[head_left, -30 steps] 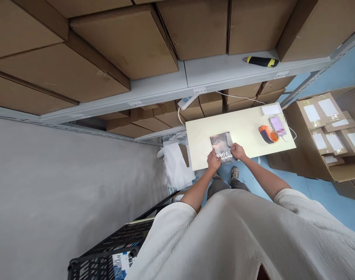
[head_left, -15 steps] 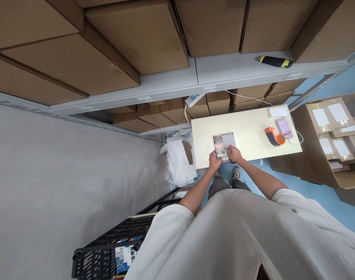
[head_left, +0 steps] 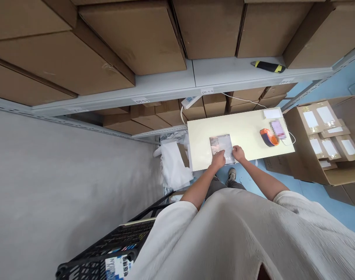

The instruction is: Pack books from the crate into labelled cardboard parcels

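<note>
A book (head_left: 221,142) with a dark cover and pale lettering lies on the small cream-coloured table (head_left: 247,134). Its cover looks hazy and shiny now; whether from glare or a clear wrapper I cannot tell. My left hand (head_left: 218,159) is closed over the book's lower left part, covering some of the lettering. At the right edge, my right hand (head_left: 238,154) is closed in a pinch on the book's side, its fingertips partly hidden.
An orange and purple tape dispenser (head_left: 269,137) and a blurred lilac item (head_left: 278,129) sit at the table's right. Beyond stands an open carton (head_left: 308,171) of small boxes. A black crate (head_left: 86,258) is at lower left. A utility knife (head_left: 268,66) rests on the shelf (head_left: 162,83).
My right hand has slid from the cover out to the book's right edge. My left hand has moved up onto the cover, which looks paler. The view has shifted slightly.
</note>
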{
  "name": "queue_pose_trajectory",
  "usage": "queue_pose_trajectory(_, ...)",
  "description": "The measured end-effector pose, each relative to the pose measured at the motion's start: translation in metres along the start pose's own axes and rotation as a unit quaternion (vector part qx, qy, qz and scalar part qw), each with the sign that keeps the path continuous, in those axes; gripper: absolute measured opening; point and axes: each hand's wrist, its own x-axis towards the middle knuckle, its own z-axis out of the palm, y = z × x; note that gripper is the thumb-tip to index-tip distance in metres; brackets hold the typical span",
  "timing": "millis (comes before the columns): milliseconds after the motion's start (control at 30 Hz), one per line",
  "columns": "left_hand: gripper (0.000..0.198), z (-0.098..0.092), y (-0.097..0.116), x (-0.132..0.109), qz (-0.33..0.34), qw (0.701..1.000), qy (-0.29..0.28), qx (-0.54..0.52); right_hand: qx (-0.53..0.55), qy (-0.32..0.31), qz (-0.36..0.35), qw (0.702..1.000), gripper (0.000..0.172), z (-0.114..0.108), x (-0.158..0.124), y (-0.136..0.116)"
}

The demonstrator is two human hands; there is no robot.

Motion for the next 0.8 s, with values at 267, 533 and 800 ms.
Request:
queue_pose_trajectory(267, 0.053, 0.005, 0.008, -0.001, -0.041, 0.995, 0.028, -0.084, 0.146, -0.064, 0.148, 0.976, 0.036, -0.007, 0.001, -0.016)
queue_pose_trajectory(533, 0.049, -0.024, 0.004, -0.023, -0.101, 0.954, 0.108, -0.261, 0.286, -0.106, 0.092, 0.948, 0.063, 0.005, -0.022, -0.067)
queue_pose_trajectory(800, 0.015, -0.051, -0.058, -0.056, -0.154, 0.915, 0.199, -0.316, 0.335, -0.254, 0.064, 0.905, 0.049, 0.052, -0.035, -0.114)
